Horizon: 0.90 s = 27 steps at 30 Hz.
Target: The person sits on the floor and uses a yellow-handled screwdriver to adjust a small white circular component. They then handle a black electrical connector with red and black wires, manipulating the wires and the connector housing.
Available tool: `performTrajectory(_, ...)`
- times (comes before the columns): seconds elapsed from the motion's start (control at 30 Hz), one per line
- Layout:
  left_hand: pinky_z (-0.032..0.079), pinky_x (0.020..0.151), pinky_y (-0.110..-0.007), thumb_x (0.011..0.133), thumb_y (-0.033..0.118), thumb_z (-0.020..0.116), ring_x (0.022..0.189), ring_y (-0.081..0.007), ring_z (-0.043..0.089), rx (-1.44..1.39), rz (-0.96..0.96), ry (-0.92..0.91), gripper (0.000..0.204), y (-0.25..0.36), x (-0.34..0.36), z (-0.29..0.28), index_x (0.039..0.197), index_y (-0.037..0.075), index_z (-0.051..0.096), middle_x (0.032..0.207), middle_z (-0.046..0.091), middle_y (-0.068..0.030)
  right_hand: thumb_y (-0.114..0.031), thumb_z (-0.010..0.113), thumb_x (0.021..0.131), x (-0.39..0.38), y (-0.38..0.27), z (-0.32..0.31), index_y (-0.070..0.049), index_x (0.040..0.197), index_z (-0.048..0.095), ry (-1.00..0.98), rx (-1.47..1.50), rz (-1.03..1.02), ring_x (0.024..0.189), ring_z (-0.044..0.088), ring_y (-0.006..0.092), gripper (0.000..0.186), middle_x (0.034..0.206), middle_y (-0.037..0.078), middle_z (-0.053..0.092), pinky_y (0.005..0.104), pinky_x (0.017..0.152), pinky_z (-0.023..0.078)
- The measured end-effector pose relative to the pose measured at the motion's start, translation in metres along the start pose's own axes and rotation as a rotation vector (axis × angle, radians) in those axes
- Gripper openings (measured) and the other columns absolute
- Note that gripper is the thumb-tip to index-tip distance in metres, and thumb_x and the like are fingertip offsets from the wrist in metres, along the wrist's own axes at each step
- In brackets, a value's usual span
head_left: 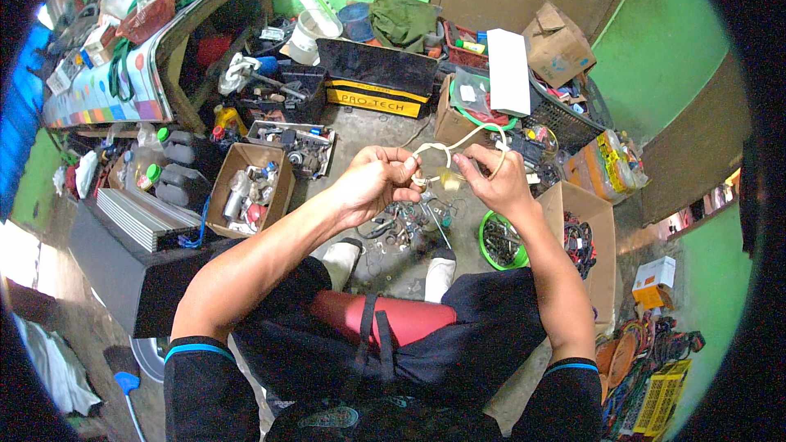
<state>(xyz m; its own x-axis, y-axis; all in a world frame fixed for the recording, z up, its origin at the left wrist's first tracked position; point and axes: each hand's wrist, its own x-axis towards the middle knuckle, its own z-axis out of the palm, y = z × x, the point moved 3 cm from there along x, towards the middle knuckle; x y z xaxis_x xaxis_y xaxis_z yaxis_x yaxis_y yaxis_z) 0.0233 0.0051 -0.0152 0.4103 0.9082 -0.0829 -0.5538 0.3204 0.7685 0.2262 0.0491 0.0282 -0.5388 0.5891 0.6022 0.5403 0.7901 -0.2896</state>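
Observation:
Raised in front of me is a cream-coloured cord [479, 128], looped between my two hands. My left hand [378, 184] pinches one end of it between thumb and fingers, where a small knotted or bunched part shows. My right hand [499, 180] grips the cord on the other side, its loop arching over the fingers. Between the hands sits a small yellowish piece [450, 180], blurred, whose kind I cannot make out. Below them, a pile of small metal parts and wire bits [405, 225] lies on the floor between my feet.
A green basin [501, 258] of small metal pieces and a cardboard box [602, 217] with dark cables stand to the right. Leftward are an open carton [282, 196] of assorted items and a black box [123, 270] bearing grey ridged panels. A black-and-yellow case [377, 96] lies ahead.

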Motion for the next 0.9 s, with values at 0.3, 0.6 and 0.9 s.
performTrajectory(0.3,0.056,0.065,-0.025,0.091,0.008,0.057,0.073,-0.0157,0.064,0.090,0.028,0.132,0.008,-0.009,0.001,0.006,0.093,0.001,0.061,0.083,0.064,-0.0083,-0.016,0.058,0.088,-0.008,-0.023,0.013,-0.002,0.096,0.067,-0.028,0.252,0.187,0.064,0.064,0.0237,0.018,0.072,0.016,0.065,0.0346,0.057,0.049)
performTrajectory(0.6,0.056,0.057,-0.027,0.091,0.004,0.055,0.064,-0.0154,0.063,0.073,0.006,0.202,0.010,-0.009,-0.001,0.001,0.093,-0.004,0.060,0.083,0.063,-0.0091,-0.010,0.066,0.079,-0.003,-0.037,0.015,-0.009,0.096,0.066,-0.042,0.189,-0.182,0.064,0.066,0.0285,0.017,0.082,0.012,0.068,0.0361,0.055,0.052)
performTrajectory(0.9,0.053,0.048,-0.028,0.086,-0.002,0.058,0.057,-0.0169,0.063,0.512,0.171,0.244,0.002,-0.004,-0.007,0.018,0.085,-0.004,0.057,0.072,0.063,-0.0118,-0.014,0.056,0.094,-0.005,-0.036,0.017,-0.001,0.094,0.066,-0.178,0.655,0.211,0.064,0.055,0.0063,0.017,0.067,0.002,0.062,0.0268,0.057,0.045)
